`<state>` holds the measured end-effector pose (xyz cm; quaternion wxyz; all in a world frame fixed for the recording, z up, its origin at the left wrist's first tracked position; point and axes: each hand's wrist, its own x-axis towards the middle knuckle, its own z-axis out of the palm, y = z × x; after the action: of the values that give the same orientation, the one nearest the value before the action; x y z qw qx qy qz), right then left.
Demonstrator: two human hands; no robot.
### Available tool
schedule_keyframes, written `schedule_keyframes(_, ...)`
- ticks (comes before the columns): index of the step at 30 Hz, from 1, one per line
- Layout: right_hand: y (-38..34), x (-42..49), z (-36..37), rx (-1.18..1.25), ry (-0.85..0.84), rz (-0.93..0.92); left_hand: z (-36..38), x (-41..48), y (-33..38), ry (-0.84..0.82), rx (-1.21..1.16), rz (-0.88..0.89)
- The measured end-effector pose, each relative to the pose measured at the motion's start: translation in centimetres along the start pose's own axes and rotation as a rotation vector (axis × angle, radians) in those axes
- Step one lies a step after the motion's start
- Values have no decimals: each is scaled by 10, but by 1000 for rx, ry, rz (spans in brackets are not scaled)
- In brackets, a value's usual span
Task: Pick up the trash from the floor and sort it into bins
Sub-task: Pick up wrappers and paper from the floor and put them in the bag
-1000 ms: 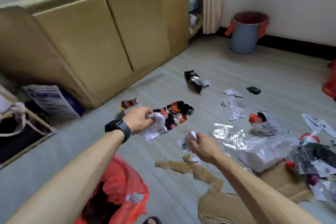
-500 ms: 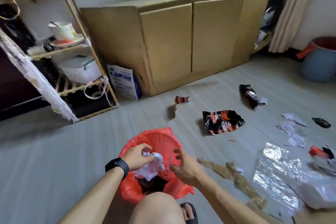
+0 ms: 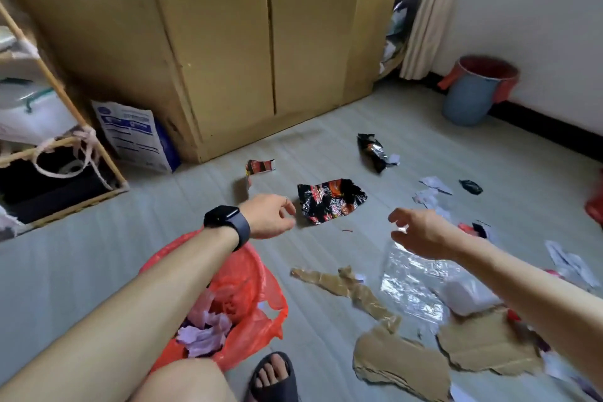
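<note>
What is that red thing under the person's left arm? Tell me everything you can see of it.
It is a thin red plastic bag, glossy, slightly see-through and wrinkled, standing open-mouthed on the grey floor. A handle loop with a hole in it sticks out on its right side. Inside lie pale crumpled paper scraps. The left forearm passes above it and hides its left part, and the knee covers its near edge. Whether a bin stands inside it cannot be told.
</note>
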<state>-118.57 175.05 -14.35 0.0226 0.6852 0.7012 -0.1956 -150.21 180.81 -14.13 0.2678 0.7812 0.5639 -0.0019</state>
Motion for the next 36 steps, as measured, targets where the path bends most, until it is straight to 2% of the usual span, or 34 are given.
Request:
schedule_keyframes(4,68,-2,-12,45,48,151,27,52,59,-56,249,102)
schedule_keyframes(7,107,-2,10,97,54,203,66,88,82,-150,328,113)
schedule_keyframes(11,154,4,74,145,-52,263,149,128,90,-297,361,112)
schedule_keyframes(16,198,15,160,212,-207,350,246,162,73,-416,312,10)
schedule_keyframes(20,216,29,222,220,-220,328,296,186,56,-385,270,-59)
schedule_keyframes(24,218,34,270,98,-266,244,324,200,44,-378,362,17)
schedule_keyframes(27,213,35,293,-46,-168,244,336,197,36,-294,340,45)
schedule_keyframes(32,207,38,304,-153,-29,206,340,183,27,-240,202,-25)
schedule_keyframes(36,211,48,274,-91,-81,193,316,180,35,-224,259,-4)
